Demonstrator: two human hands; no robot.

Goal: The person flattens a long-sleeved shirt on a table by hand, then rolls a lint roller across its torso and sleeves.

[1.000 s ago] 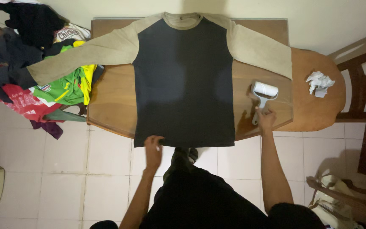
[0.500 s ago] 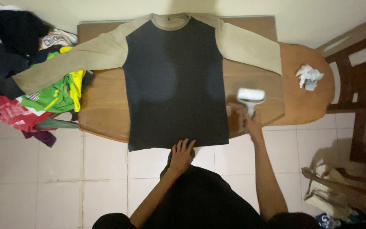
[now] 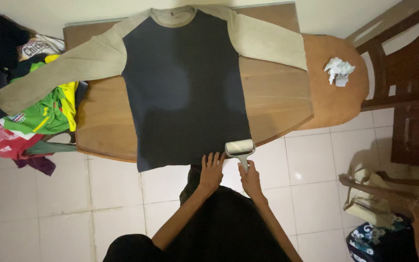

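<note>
A long-sleeved shirt (image 3: 185, 82) with a dark navy body and beige sleeves lies flat, face up, on a wooden table (image 3: 277, 92). Its hem hangs over the near edge. My left hand (image 3: 211, 171) rests with fingers spread on the hem near its right corner. My right hand (image 3: 250, 178) grips the handle of a white lint roller (image 3: 239, 147), whose roll sits at the hem's right corner, just beside my left hand.
A heap of coloured clothes (image 3: 20, 111) lies left of the table, under the shirt's left sleeve. Crumpled white paper (image 3: 338, 70) sits on a round wooden seat (image 3: 335, 102) at right. Dark wooden furniture (image 3: 408, 82) and a bag (image 3: 369, 204) stand on the tiled floor at right.
My right hand has carried the lint roller from the bare table right of the shirt down to the hem's right corner. My left hand moved right along the hem. The view shifted.
</note>
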